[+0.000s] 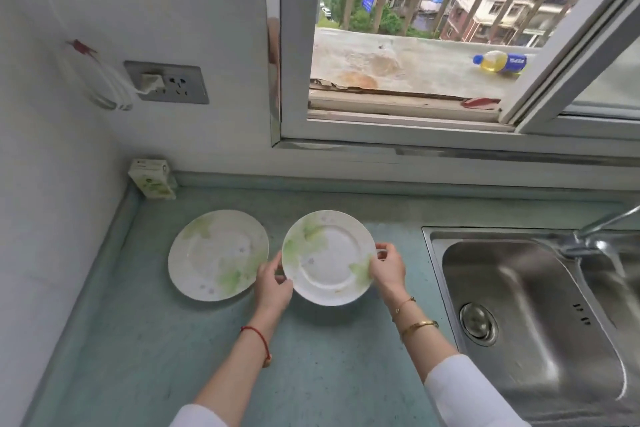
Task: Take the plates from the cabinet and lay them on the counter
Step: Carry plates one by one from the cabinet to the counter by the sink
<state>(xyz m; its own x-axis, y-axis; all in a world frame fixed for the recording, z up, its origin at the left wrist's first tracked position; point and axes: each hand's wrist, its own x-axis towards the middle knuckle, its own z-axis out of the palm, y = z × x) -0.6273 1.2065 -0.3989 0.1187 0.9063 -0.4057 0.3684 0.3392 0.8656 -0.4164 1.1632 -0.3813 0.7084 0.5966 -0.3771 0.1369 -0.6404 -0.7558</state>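
Observation:
Two white plates with green leaf prints are on the blue-green counter (pixel 145 350). The left plate (pixel 218 255) lies flat by itself near the wall. The right plate (pixel 329 257) is held at both sides, tilted slightly toward me, low over the counter. My left hand (pixel 273 284) grips its left rim and my right hand (pixel 388 269) grips its right rim. Whether the plate's lower edge touches the counter, I cannot tell. The cabinet is out of view.
A steel sink (pixel 533 315) with a tap (pixel 595 229) lies to the right. A small carton (pixel 152 178) stands in the back left corner. A wall socket (pixel 169 82) with a plug is above. Beyond the window, a bottle (pixel 500 62) lies on the ledge.

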